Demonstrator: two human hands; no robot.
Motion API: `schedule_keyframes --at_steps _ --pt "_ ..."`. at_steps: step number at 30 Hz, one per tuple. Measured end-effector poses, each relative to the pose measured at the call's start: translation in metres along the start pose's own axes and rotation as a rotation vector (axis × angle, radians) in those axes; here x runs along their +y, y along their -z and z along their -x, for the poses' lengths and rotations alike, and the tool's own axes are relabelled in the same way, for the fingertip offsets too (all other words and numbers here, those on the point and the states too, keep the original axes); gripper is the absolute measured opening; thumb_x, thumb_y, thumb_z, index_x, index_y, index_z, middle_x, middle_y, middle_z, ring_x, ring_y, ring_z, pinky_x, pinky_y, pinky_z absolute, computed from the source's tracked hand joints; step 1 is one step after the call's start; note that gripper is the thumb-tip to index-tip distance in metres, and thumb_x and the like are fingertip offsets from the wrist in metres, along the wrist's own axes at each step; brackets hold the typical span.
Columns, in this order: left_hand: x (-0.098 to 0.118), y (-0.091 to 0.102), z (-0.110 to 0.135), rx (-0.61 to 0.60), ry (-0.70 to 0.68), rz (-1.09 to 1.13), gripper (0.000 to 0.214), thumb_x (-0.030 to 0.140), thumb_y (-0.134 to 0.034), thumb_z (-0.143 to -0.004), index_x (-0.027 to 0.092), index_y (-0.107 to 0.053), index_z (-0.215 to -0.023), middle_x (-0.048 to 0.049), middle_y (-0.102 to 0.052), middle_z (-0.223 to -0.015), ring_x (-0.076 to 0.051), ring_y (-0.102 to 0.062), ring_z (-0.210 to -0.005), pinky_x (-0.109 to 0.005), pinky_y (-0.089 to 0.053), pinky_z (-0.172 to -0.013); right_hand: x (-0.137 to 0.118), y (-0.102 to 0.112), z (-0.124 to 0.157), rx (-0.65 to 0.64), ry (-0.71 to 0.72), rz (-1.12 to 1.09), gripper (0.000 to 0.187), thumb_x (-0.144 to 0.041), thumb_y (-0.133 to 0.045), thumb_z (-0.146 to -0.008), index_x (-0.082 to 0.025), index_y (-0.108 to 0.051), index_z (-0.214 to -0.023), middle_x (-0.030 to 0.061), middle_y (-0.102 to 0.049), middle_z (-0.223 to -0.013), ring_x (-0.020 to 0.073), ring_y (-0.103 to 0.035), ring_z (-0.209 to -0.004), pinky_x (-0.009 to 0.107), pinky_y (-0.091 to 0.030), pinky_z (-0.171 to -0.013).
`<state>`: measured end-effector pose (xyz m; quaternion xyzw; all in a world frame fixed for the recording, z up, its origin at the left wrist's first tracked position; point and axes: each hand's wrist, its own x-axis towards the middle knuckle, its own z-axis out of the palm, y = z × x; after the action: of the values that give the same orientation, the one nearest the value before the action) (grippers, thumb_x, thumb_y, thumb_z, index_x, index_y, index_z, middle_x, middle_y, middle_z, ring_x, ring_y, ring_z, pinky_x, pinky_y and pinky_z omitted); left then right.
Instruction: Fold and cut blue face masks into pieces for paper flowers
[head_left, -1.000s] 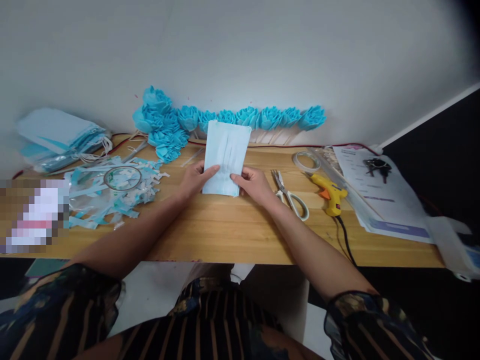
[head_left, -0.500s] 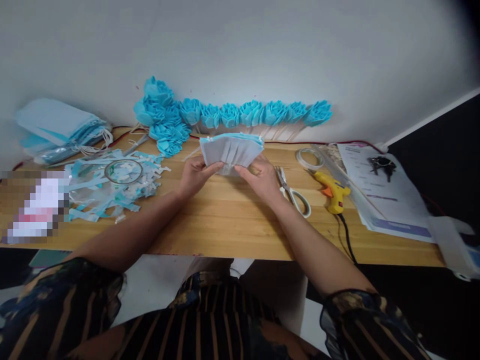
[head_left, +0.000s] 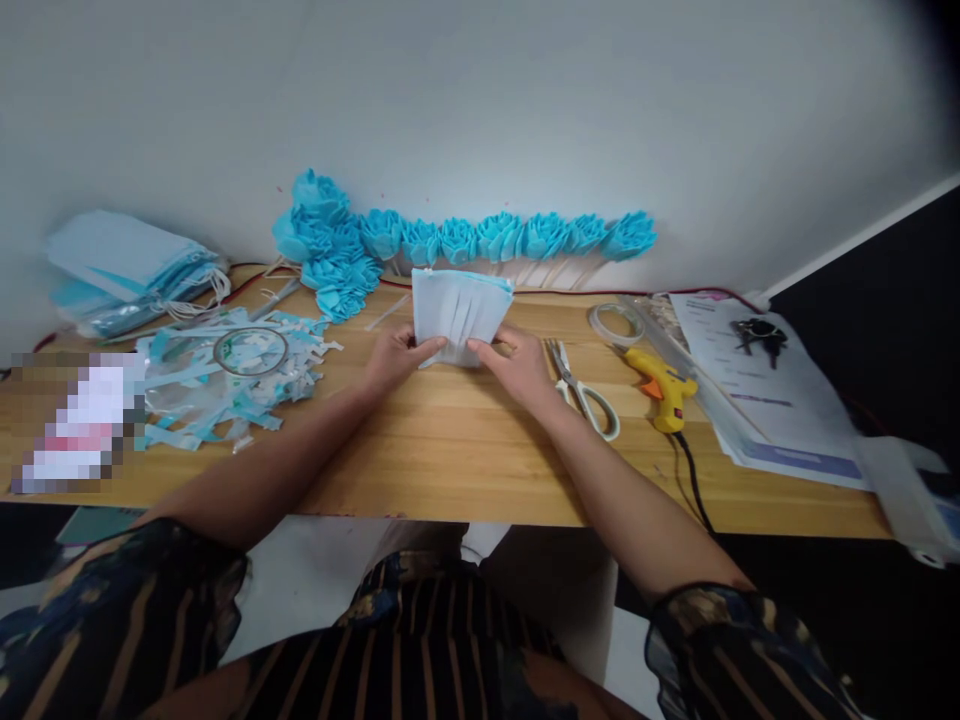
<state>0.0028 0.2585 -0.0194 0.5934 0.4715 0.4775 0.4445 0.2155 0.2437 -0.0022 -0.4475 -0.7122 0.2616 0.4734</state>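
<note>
1. Table (head_left: 420, 470): wooden, set against the wall. Working items stand to both sides, apparently to keep the middle free for the hands.
2. Blue flowers (head_left: 546, 236): a row along the wall, bunched at its left end. The heads rest high against the wall, probably to avoid crushing.
3. Papers (head_left: 750, 395): on the right side, a plastic sleeve along their left edge.
4. Scraps (head_left: 176, 434): cut strips heaped at left, presumably kept together as waste.
5. Spare masks (head_left: 127, 250): piled at back left, straps hanging loose.
6. Mask sheets (head_left: 459, 303): pleated layers, raised over the table's middle; contact with the wood cannot be told.
7. Left hand (head_left: 397, 358) and right hand (head_left: 517, 362): both grip the sheets' lower sides, thumbs in front, likely to keep the layers together.
8. Glue gun (head_left: 661, 388): nozzle faces away from the person, cord trailing over the near edge.
9. Scissors (head_left: 568, 376): beside the right hand, handles nearer the person, seemingly for easy pickup.
10. Keys (head_left: 759, 336): on the papers.
</note>
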Motion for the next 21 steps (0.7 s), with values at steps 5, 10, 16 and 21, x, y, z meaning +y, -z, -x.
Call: schedule_keyframes --at_steps 5,10,16,21 --pt "0.012 0.0 0.006 0.029 -0.13 0.029 0.047 0.061 -0.084 -0.069 0.017 -0.077 -0.082 -0.0046 -0.074 -0.083 -0.021 -0.065 -0.081 -0.033 -0.051 -0.073 -0.005 0.002 0.003 0.099 0.05 0.029 0.023 -0.039 -0.069 -0.087 -0.021 -0.072 -0.073 0.003 -0.075 -0.078 0.0217 -0.067 -0.076 0.035 -0.052 -0.074" --pt "0.016 0.001 0.006 0.003 -0.165 0.132 0.053 0.064 -0.084 -0.071 0.017 -0.078 -0.094 -0.006 -0.077 -0.094 -0.02 -0.067 -0.086 -0.032 -0.053 -0.078 -0.005 0.001 0.002 0.157 0.061 0.065 0.025 -0.039 -0.069 -0.087 -0.022 -0.068 -0.069 0.0027 -0.071 -0.073 0.0208 -0.063 -0.073 0.035 -0.05 -0.072" --pt "0.004 0.0 0.001 0.034 -0.109 0.095 0.05 0.062 -0.085 -0.071 0.015 -0.081 -0.09 -0.0062 -0.077 -0.087 -0.018 -0.065 -0.077 -0.03 -0.052 -0.072 0.007 -0.003 -0.001 0.041 -0.044 0.005 0.022 -0.04 -0.073 -0.083 -0.021 -0.076 -0.092 0.005 -0.076 -0.088 0.0229 -0.066 -0.082 0.037 -0.053 -0.077" --pt "0.004 0.001 0.003 0.039 -0.157 0.069 0.044 0.059 -0.083 -0.073 0.016 -0.079 -0.082 -0.0045 -0.074 -0.08 -0.018 -0.063 -0.074 -0.03 -0.052 -0.068 0.002 0.0 0.001 0.047 0.011 0.015 0.019 -0.039 -0.072 -0.086 -0.021 -0.078 -0.086 0.0066 -0.08 -0.093 0.0271 -0.071 -0.091 0.042 -0.055 -0.086"
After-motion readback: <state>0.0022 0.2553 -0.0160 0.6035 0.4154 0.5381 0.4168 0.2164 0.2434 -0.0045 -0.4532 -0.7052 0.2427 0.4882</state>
